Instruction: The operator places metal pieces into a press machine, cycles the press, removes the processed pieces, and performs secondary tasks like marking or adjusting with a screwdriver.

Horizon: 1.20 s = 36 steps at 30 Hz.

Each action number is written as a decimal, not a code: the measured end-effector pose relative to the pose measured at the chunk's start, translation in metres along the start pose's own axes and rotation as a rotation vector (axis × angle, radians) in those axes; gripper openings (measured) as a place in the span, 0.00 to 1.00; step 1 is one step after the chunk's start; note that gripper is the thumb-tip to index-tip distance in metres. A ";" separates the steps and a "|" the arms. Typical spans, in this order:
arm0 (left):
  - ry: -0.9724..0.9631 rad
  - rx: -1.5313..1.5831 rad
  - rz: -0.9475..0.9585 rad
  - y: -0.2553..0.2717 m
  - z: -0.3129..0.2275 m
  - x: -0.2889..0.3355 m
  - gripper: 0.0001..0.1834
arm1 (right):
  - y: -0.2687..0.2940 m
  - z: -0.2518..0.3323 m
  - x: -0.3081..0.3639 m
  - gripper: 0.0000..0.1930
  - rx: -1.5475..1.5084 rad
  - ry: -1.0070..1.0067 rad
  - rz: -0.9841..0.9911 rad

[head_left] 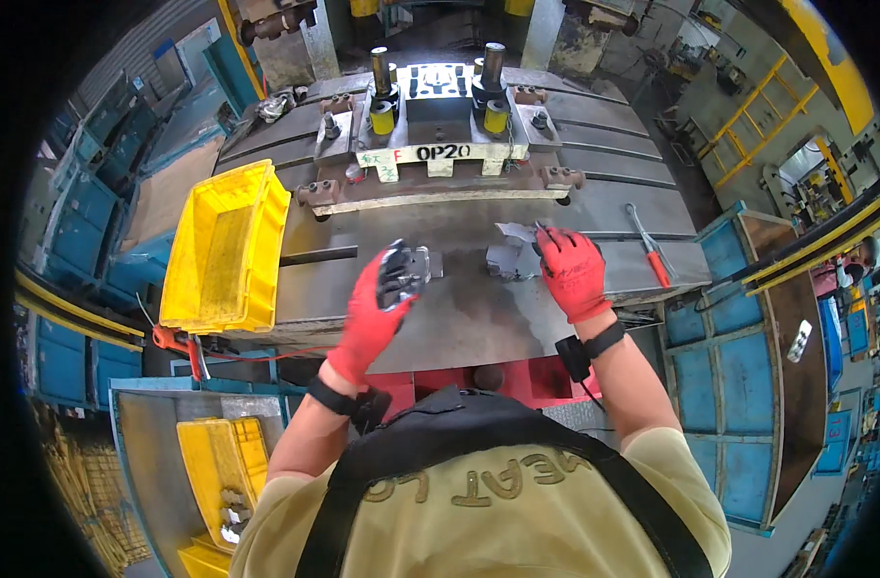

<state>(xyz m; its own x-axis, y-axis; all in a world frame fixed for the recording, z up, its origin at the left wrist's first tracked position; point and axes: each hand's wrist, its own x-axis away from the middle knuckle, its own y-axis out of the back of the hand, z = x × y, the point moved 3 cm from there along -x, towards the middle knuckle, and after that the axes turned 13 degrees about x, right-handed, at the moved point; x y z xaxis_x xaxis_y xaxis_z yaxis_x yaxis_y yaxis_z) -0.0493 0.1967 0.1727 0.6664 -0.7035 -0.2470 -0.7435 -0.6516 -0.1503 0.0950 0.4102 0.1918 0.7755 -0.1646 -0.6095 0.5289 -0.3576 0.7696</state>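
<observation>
My left hand [374, 306], in a red glove with dark fingertips, is curled at the edge of a small shiny metal part [423, 262] on the press bed [450, 328]. The fingers cover some of that part. To the right, my right hand [572, 272], gloved the same way, has its fingers bent and closed at the edge of a thin grey sheet-metal piece [515, 231]. Another grey metal piece [509, 260] lies just below it, partly overlapping. The right fingertips hide where they meet the metal.
A die set [440, 154] with posts and yellow cylinders stands ahead. A yellow bin [209, 260] sits at the left, red-handled pliers [649, 246] at the right. Another yellow bin [213, 472] with metal parts is lower left. A blue-framed panel [720, 376] stands at right.
</observation>
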 end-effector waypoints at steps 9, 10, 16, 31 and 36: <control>0.295 0.015 -0.283 0.085 0.019 0.074 0.22 | -0.030 0.005 0.030 0.17 -0.031 0.130 0.260; 0.249 -0.056 -0.254 0.090 0.021 0.081 0.21 | -0.029 0.004 0.029 0.17 -0.022 0.138 0.262; 0.287 0.055 -0.385 0.121 0.030 0.101 0.16 | -0.017 -0.004 0.019 0.19 -0.174 0.171 0.309; 0.560 0.053 -0.576 0.138 0.082 0.148 0.08 | -0.025 -0.044 -0.082 0.10 -0.747 -0.398 0.295; 0.790 0.193 -0.600 0.157 0.142 0.199 0.11 | -0.028 -0.041 -0.169 0.12 -0.527 -0.230 0.170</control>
<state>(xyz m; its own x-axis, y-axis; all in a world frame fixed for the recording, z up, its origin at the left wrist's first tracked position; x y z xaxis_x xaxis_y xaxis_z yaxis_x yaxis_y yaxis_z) -0.0412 -0.0059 -0.0357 0.7268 -0.3067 0.6146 -0.2229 -0.9517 -0.2113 -0.0370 0.4857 0.2813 0.8011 -0.3951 -0.4495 0.5489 0.1859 0.8149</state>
